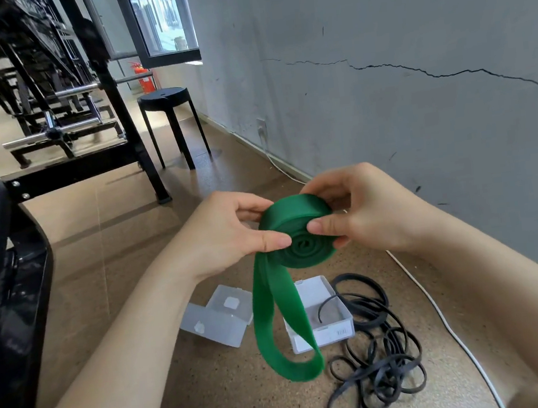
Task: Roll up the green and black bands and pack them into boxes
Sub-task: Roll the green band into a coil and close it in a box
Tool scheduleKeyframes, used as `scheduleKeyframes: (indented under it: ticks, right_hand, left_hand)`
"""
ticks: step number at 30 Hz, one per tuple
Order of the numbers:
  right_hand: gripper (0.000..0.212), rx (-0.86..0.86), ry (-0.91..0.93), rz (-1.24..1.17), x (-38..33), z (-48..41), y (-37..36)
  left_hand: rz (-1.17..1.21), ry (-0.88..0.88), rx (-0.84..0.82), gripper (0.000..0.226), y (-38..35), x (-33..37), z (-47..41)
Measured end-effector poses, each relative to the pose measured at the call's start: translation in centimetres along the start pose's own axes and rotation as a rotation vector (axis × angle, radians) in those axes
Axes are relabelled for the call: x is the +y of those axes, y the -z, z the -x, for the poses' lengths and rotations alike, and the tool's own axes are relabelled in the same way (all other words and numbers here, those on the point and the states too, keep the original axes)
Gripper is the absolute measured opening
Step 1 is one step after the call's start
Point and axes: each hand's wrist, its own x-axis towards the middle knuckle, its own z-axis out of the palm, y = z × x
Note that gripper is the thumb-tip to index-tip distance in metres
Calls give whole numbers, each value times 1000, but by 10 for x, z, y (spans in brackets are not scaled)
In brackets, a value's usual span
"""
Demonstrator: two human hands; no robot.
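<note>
Green band (298,230) half-coiled, pinched by left hand (227,234) and right hand (358,214). Tail hangs free. Slack grip likely lets coil spring open.

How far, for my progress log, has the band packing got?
Done: no rolled band is boxed. In hand: left hand and right hand coil the green band, a loop hanging loose. Left: black bands lie tangled on the floor beside the open white box and clear box.
</note>
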Motion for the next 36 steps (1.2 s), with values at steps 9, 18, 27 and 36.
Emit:
scheduleKeyframes:
  ticks: [9, 18, 27, 36]
  right_hand:
    - [41, -89, 71, 743, -6, 2, -20]
    - [35, 73, 63, 335, 0, 1, 2]
    - [37, 130, 72, 93, 9, -3, -1]
    - [40, -49, 109, 755, -16, 3, -23]
  left_hand:
    - [-698, -182, 42, 15, -15, 16, 5]
    - [-189, -52, 68, 40, -5, 7, 2]
    - [-168, -96, 79, 31, -7, 1, -1]
    - [-807, -179, 4, 22, -19, 15, 4]
